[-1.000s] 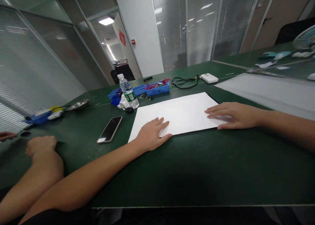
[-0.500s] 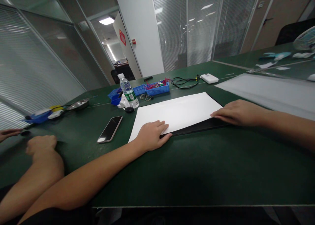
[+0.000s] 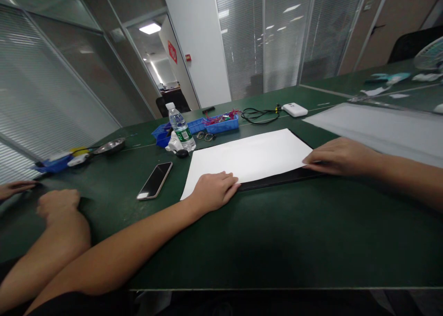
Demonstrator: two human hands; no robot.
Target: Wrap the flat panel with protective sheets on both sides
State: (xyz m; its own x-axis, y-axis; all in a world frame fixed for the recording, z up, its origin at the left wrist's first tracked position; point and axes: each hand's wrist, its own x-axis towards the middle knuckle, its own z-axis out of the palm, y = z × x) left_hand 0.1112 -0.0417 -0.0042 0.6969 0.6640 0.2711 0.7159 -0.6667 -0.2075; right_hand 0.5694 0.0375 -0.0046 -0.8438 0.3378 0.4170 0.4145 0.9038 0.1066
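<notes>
A white sheet of paper (image 3: 249, 157) lies over a thin black board (image 3: 277, 179), whose dark edge shows along the near side. My left hand (image 3: 215, 190) grips the near left part of the sheet, thumb and fingers together at its edge. At the near right corner, my right hand (image 3: 334, 157) pinches the sheet between thumb and fingers. Both hands rest low, close to the green table.
Left of the sheet lie a phone (image 3: 155, 181), a water bottle (image 3: 181, 128) and a black mouse-like object (image 3: 182, 153). Behind are blue trays (image 3: 221, 124), a cable (image 3: 259, 116) and a white box (image 3: 294, 110). Another person's arm (image 3: 62, 233) rests at left.
The thumb of my left hand has closed toward its fingers at the paper's edge. My right hand has shifted slightly right, and the sheet's near edge now covers more of the black board.
</notes>
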